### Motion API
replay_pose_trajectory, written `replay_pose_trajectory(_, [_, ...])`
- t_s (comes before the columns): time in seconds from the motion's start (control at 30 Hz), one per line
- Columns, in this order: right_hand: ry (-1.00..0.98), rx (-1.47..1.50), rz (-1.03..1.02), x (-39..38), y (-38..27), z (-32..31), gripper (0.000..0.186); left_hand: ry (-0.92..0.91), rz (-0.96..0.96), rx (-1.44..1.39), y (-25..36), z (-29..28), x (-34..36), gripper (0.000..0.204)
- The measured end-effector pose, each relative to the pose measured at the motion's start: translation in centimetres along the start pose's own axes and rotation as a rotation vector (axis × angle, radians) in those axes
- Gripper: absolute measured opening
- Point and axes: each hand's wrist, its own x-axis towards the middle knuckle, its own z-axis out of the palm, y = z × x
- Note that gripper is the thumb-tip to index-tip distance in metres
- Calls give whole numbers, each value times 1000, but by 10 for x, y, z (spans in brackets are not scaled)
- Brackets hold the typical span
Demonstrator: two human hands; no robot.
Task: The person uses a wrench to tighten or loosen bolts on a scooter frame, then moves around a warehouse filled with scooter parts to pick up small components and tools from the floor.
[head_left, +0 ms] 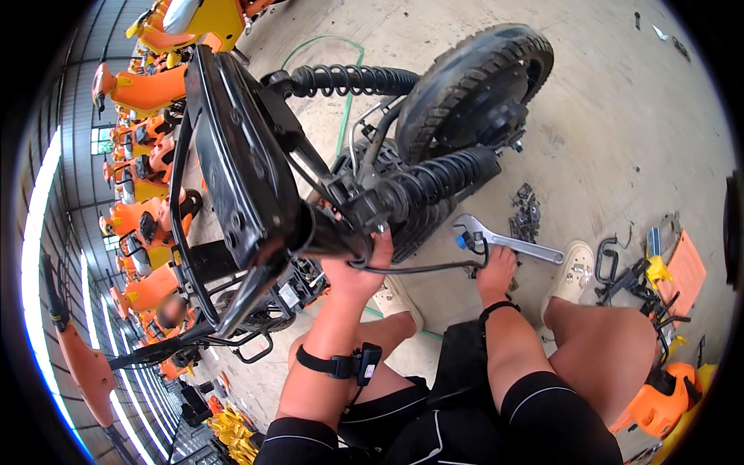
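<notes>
A black two-wheeler frame (248,155), partly stripped, stands before me with its knobbly-tyred wheel (473,93) to the far right. My left hand (358,271) is closed at the frame's underside, where a black cable (430,269) passes over it; some of its fingers are hidden behind the metal. The cable runs right to my right hand (497,273), whose fingers are closed around it near its blue-tipped connector (465,241). Just beyond those fingers is a large silver adjustable wrench (523,246), close to or touching them.
Coil-spring shock absorbers (446,178) flank the wheel. Small dark parts (525,213) lie in a pile on the concrete floor beyond the wrench. Black fittings, an orange panel (686,267) and an orange shell (663,399) lie at the right. Orange two-wheelers (151,205) line the left.
</notes>
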Motion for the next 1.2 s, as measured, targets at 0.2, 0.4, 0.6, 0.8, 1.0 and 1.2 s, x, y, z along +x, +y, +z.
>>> replay_pose_trajectory(0.2, [-29, -198, -10, 35, 22, 18, 18, 34, 150, 51, 1, 5, 5, 33])
replay_pose_trajectory(0.4, [-99, -360, -222, 64, 40, 14, 11, 54, 205, 76, 8, 6, 12, 20])
replay_pose_trajectory(0.6, [21, -351, -316, 61, 45, 12, 10, 42, 193, 50, 7, 5, 12, 21])
replay_pose_trajectory(0.8, [-78, -329, -245, 76, 39, 7, 11, 59, 177, 78, -1, 3, 8, 26])
replay_pose_trajectory(1.0, [-147, -394, -340, 86, 49, 21, 15, 61, 191, 75, -4, 4, 7, 29])
replay_pose_trajectory(1.2, [-221, -452, -340, 87, 45, 17, 17, 41, 203, 107, 4, 5, 10, 29])
